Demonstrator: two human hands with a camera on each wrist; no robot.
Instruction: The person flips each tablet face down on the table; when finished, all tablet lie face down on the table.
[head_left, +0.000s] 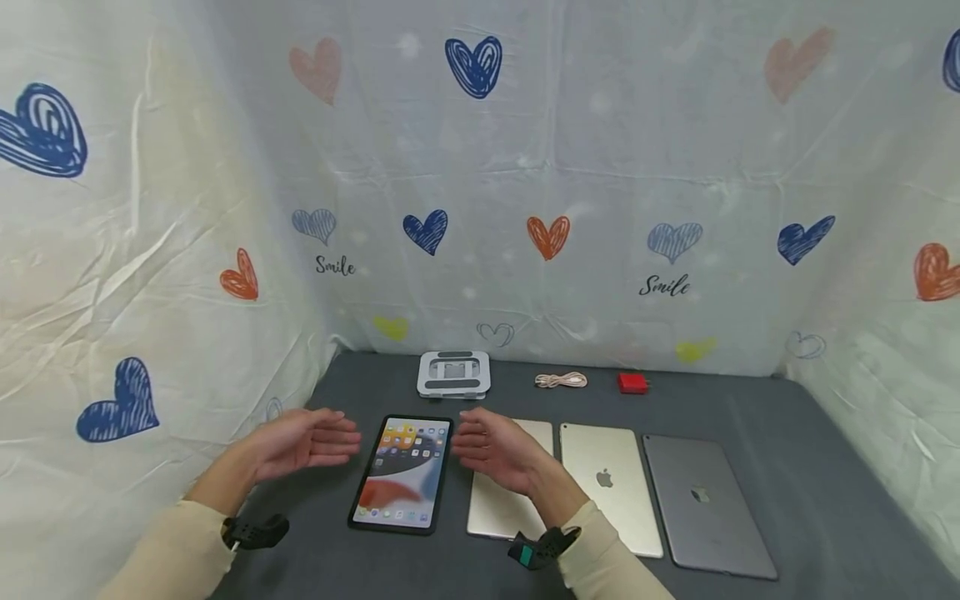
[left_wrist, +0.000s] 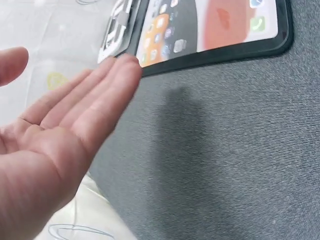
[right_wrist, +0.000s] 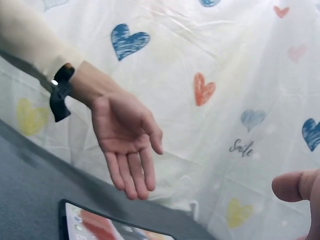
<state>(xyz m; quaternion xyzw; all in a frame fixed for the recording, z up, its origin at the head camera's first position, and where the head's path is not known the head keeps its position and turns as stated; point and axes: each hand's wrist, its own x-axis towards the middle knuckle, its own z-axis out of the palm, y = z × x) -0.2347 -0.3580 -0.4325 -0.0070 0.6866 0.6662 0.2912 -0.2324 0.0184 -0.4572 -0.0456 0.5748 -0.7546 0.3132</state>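
A tablet (head_left: 405, 475) in a black case lies face up on the grey table, its screen lit with app icons. My left hand (head_left: 306, 443) is held just left of it, fingers straight and palm turned inward. On the other side my right hand (head_left: 498, 450) mirrors it, partly covering a gold tablet (head_left: 498, 508) that lies behind it. Both hands hold nothing. In the left wrist view the left hand (left_wrist: 75, 120) hovers near the tablet's edge, its shadow on the cloth. Only the thumb and a sliver of the right hand (right_wrist: 300, 187) show in the right wrist view.
Right of the hands lie a second gold tablet (head_left: 611, 492) and a dark grey tablet (head_left: 705, 504), both face down. Along the back are a folded white-and-grey stand (head_left: 453, 374), a coiled cable (head_left: 561, 380) and a red charger plug (head_left: 633, 383). A heart-printed curtain (head_left: 600, 183) surrounds the table.
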